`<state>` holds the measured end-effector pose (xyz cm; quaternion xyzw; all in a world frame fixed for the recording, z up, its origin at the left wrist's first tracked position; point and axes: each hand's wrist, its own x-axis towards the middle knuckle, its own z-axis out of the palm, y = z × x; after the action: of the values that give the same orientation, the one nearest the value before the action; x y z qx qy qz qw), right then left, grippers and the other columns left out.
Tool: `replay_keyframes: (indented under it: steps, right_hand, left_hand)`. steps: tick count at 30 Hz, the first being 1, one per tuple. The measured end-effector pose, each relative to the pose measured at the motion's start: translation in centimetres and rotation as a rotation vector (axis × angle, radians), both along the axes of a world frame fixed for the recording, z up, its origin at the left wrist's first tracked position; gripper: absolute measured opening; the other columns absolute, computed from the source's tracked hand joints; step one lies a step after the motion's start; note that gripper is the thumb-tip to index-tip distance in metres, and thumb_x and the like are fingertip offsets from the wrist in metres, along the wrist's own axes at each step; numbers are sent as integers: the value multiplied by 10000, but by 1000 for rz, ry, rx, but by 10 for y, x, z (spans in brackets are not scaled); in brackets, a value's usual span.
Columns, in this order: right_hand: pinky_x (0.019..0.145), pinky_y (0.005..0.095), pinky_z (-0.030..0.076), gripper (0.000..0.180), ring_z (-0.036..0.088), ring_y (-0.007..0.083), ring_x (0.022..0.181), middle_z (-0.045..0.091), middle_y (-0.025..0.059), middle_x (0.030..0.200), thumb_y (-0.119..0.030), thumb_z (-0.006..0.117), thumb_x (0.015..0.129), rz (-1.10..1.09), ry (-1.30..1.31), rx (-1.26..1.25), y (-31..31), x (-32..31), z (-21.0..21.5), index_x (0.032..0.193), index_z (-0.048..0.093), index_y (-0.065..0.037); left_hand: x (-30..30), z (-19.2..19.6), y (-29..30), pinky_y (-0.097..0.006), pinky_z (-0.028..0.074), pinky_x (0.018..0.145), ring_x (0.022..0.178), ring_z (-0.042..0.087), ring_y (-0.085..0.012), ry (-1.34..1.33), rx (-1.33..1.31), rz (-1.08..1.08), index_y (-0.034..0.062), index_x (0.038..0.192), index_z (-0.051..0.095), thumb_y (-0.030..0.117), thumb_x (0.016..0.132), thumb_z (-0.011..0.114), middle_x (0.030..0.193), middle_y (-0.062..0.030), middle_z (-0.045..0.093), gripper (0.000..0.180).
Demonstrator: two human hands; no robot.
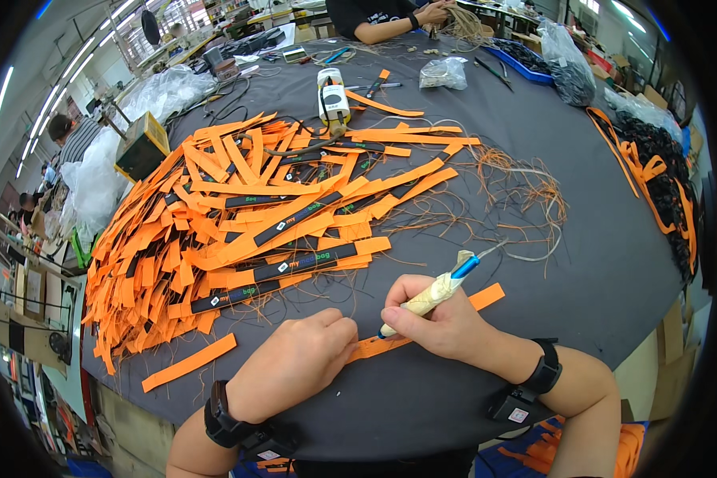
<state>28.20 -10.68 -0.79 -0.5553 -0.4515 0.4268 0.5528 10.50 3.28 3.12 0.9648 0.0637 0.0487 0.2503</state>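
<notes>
My left hand [301, 362] is closed, its fingertips hidden, at the near end of an orange webbing strap [486, 296] on the dark grey cloth. In my right hand [442, 319] is a pen-shaped tool [432, 295], wrapped in cream tape, with a blue upper end and a cord running off it. Its dark tip points down and meets the strap, between my two hands. Another orange piece [190, 362] lies to the left of my left hand; whether it joins the held strap is hidden.
A large heap of orange straps with black printed middles [287, 215] covers the left and centre. Loose threads [526, 191] tangle right of it. Behind stands a white-and-yellow box [334, 97] with a cord. Black-and-orange straps [653, 175] pile at the right edge. A co-worker's hands [434, 14] hold cords opposite.
</notes>
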Motion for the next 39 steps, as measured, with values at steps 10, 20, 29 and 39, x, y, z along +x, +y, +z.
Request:
replay_keyframes:
  steps: [10,20,29,39]
  right_hand:
    - [554,206,404,165,517,22,638,617,-22,724,-159,656,937,-66,47,40,2,-6,-2,850,591,-35]
    - [553,213,413,169,535,31,638,603,-22,710,-173,656,939,-24,-4,114,1,-4,-4,865,602,-31]
    - [540,211,415,178,559,36,626,628,-8,699,-182,661,933,40,-19,51,1,-4,-3,850,614,-32]
    - [539,218,396,178,524,36,618,608,-16,694,-189,669,929,32,-75,42,0,-5,-2,851,616,-38]
  left_hand:
    - [0,-1,-4,-382,514,570,648,632,-312,-58,44,14,34,842,591,61,822,681,770,-100,598,95]
    - [2,-5,5,-323,516,585,653,652,-249,-83,-166,3,7,866,607,21,837,657,777,-108,618,60]
    - [1,-4,15,-299,506,578,635,662,-199,-23,-308,8,-11,878,655,24,870,680,759,-94,629,43]
    - [2,-4,17,-338,485,617,694,621,-256,-100,-266,-39,18,854,687,48,822,724,767,-88,635,57]
